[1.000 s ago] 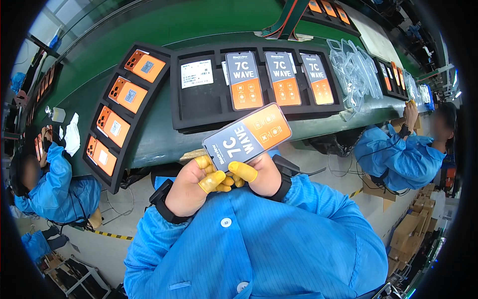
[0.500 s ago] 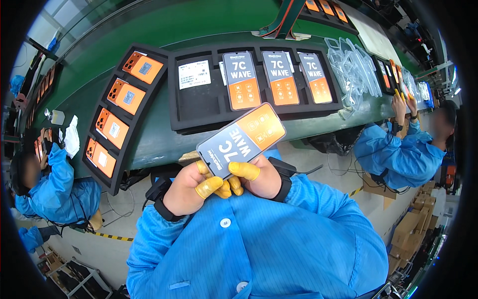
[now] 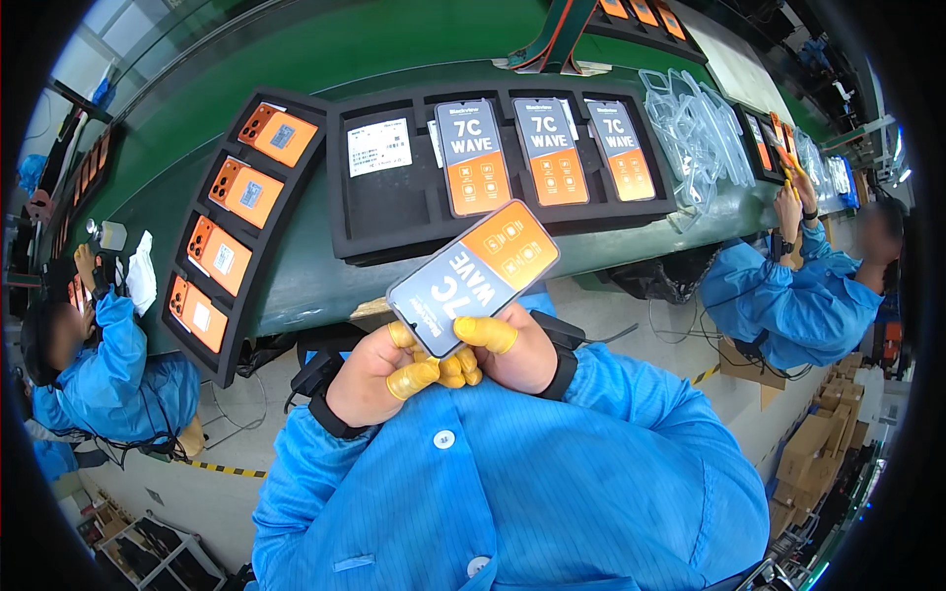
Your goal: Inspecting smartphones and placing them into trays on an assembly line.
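A smartphone (image 3: 478,276) with a grey and orange printed front film tilts above my lap, its orange end pointing up and right. My right hand (image 3: 512,347) grips it, the thumb pressing on the grey part near the lower edge. My left hand (image 3: 382,372) is closed at the phone's lower left end, its fingers partly hidden behind it. Yellow finger cots cover the fingertips of both hands. Just beyond, a black foam tray (image 3: 394,236) holds three similar phones (image 3: 473,158) upright in its compartments and a white printed label (image 3: 380,148) in the leftmost one.
Another black tray (image 3: 258,222) at the left carries several orange phones, backs up. Clear plastic pieces (image 3: 695,138) are heaped right of the middle tray on the green bench (image 3: 414,61). Co-workers in blue sit at the left (image 3: 128,364) and right (image 3: 783,305). A metal post (image 3: 557,34) stands behind.
The phone has shifted slightly left and stays in both hands. At the right, the co-worker's hands have moved over a phone; at the left, the co-worker's hand has risen.
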### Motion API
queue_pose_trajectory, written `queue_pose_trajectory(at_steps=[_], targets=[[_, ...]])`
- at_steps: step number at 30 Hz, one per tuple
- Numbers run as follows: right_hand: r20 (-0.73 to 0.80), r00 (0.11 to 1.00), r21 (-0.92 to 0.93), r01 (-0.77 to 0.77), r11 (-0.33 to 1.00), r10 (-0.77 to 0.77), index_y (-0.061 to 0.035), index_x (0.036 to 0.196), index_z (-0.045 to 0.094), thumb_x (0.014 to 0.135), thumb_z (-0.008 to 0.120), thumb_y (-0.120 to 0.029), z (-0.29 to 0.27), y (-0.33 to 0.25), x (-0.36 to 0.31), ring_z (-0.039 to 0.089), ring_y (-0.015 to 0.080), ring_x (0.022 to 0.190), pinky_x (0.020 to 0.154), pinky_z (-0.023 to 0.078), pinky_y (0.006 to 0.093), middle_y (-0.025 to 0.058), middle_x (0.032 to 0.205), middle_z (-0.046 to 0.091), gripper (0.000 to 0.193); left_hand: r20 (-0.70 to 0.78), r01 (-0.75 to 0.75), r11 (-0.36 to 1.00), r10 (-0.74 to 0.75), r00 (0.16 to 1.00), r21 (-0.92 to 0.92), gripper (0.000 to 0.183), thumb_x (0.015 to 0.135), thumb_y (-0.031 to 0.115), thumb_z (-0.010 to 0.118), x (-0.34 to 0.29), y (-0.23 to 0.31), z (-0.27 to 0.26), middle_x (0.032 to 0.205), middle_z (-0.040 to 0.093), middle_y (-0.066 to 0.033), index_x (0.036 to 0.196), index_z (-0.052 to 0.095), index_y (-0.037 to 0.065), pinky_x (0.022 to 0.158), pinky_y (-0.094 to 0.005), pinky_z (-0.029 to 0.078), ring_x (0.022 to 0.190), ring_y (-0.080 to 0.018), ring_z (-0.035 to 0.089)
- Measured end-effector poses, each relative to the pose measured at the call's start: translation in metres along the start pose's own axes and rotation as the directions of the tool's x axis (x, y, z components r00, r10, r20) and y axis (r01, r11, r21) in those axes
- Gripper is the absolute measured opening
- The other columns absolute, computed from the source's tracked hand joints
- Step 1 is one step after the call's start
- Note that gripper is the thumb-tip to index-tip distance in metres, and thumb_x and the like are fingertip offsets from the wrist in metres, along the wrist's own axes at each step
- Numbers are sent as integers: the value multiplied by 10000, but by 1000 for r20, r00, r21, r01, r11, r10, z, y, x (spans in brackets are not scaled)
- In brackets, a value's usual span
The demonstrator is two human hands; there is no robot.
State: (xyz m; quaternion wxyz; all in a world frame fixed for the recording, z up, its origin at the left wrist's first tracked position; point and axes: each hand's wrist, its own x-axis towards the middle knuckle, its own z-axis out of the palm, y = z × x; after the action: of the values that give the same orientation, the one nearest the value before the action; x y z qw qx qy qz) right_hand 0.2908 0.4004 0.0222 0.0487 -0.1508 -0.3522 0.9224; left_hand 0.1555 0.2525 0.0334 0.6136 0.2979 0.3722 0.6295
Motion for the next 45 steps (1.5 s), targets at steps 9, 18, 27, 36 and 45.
queue_pose_trajectory(at_steps=[9,18,27,36,45], targets=[[-4,1000,-46,27,999,-27,-41,1084,618,973,586,-247,4,-2,-3,534,94,588,547,431,229,43,845,655,237,-11,18,999,-18,1000,28,273,1009,224,573,0,4,4,1056,648,-134,1164,564,-1,877,-353,514,967,-226,643],[-1,1000,-6,6,1000,-6,-42,1084,619,967,590,-263,7,-6,-5,541,97,590,547,435,223,52,875,664,251,-9,-24,999,24,1000,22,364,971,292,643,2,0,7,1028,670,-123,1183,587,2,822,-328,539,919,-214,668],[16,998,-159,58,986,-56,-51,1155,619,984,571,-294,-1,4,-2,553,89,685,593,437,223,43,932,670,300,-2,63,995,-63,998,79,253,1001,174,577,-4,14,4,1077,650,-128,1183,560,-1,856,-320,529,963,-196,646],[-65,998,-101,6,995,-12,-53,1208,606,994,561,-306,-1,5,-3,588,115,878,769,477,264,59,1067,662,335,30,93,993,-96,995,79,379,993,295,600,-10,12,-5,1134,636,-120,1233,546,7,846,-298,523,936,-167,634],[-109,991,-91,63,994,-73,-36,1143,607,969,570,-365,5,9,0,558,127,652,577,442,264,91,913,670,374,104,41,999,-40,994,-1,529,965,451,609,-7,10,-7,1146,618,-118,1255,529,16,849,-283,505,963,-163,619]])
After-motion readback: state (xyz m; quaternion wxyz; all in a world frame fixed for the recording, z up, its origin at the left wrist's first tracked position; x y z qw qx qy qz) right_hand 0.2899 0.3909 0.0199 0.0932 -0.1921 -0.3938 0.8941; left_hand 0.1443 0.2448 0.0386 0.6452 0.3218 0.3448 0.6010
